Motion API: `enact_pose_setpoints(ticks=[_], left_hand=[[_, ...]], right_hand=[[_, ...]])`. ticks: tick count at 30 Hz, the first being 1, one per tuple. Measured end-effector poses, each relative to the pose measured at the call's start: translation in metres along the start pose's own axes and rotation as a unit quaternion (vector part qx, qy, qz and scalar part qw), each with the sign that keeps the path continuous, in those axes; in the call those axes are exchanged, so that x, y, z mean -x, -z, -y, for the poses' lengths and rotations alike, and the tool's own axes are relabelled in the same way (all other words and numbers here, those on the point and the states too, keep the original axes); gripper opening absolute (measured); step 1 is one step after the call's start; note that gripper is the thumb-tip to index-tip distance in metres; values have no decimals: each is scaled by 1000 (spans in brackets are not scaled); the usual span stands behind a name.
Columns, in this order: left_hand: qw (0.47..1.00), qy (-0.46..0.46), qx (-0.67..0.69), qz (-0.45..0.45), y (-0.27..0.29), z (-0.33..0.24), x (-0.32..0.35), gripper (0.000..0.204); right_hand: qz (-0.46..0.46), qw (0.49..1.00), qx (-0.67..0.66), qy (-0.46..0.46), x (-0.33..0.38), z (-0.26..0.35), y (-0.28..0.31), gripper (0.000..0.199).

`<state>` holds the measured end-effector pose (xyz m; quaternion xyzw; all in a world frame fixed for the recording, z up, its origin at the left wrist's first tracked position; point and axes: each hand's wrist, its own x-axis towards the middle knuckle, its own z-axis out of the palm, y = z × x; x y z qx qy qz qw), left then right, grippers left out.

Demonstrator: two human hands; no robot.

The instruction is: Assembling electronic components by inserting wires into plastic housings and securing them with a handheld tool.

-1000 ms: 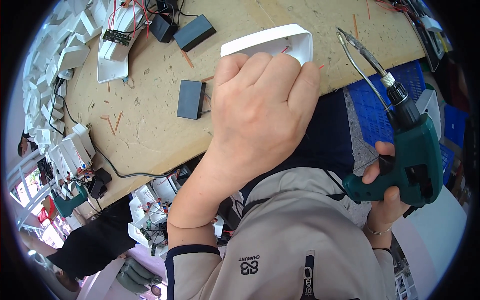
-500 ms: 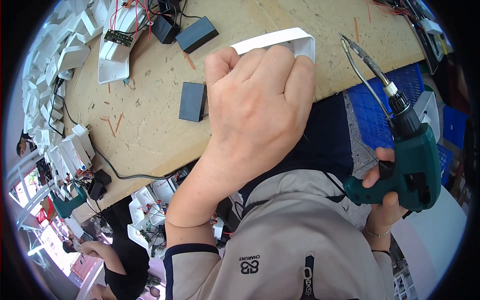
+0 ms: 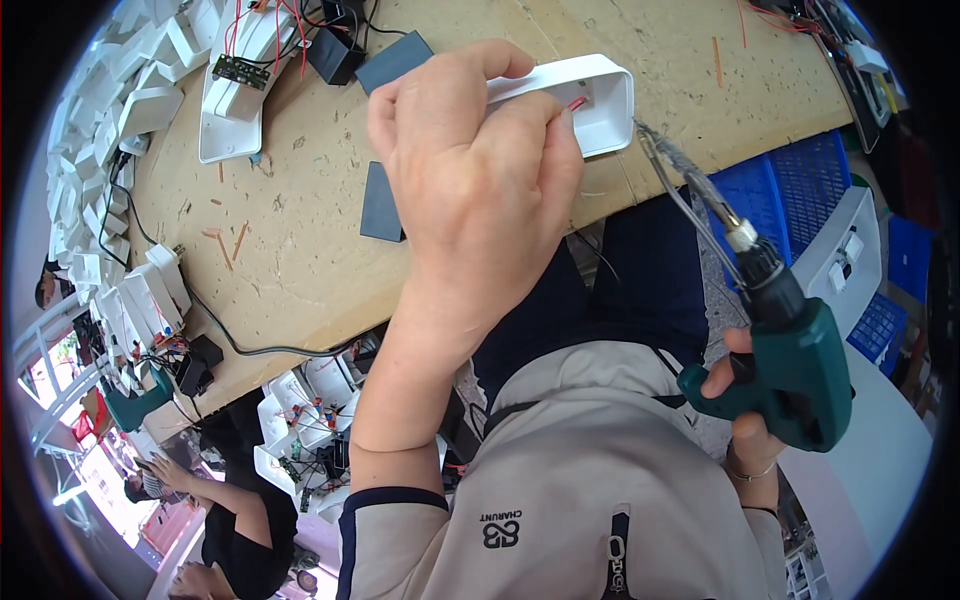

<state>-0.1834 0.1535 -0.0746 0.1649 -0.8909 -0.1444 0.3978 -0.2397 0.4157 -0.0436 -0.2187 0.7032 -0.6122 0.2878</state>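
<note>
A white plastic case (image 3: 606,125) lies open side up at the table's front edge. My left hand (image 3: 480,170) bends over its left end, fingers curled and a fingertip dipping inside, beside a short red piece (image 3: 577,103). Whatever the fingers hold is hidden beneath the hand. In my right hand (image 3: 735,385) is a green gun-shaped soldering iron (image 3: 800,375), gripped by its handle. Its dark tip, with a thin metal tube alongside, points up-left and reaches close to the case's right end. A dark grey block (image 3: 380,205) sits partly behind my left hand.
Another dark block (image 3: 395,60) and a white case with a circuit board (image 3: 240,72) and red wires lie farther back. White housings (image 3: 90,170) pile up at the left. A black cable (image 3: 225,340) runs along the front edge. Blue baskets (image 3: 800,190) stand at the right; a person (image 3: 240,510) sits lower left.
My left hand has shifted left and its fingers have rearranged, uncovering the case's inside. The soldering iron has moved left and down, its tip now close to the case.
</note>
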Motion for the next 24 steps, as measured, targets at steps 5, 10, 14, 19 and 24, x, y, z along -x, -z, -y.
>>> enact_pose_setpoints(ticks=[5,10,14,19,24], left_hand=[[999,-2,-1,-44,-13,0,4,5],[998,5,12,-56,-21,-1,5,6],[997,15,43,-64,-25,0,7,11],[998,22,33,-48,-23,-1,5,8],[999,12,21,-47,-23,-1,6,7]], right_hand=[[3,999,23,-34,-7,4,-12,75],[-5,999,43,-9,-12,0,-19,73],[9,998,57,-7,-18,-1,-21,72],[-17,999,29,7,-24,-4,-27,67],[-1,1000,27,-5,-28,-3,-27,67]])
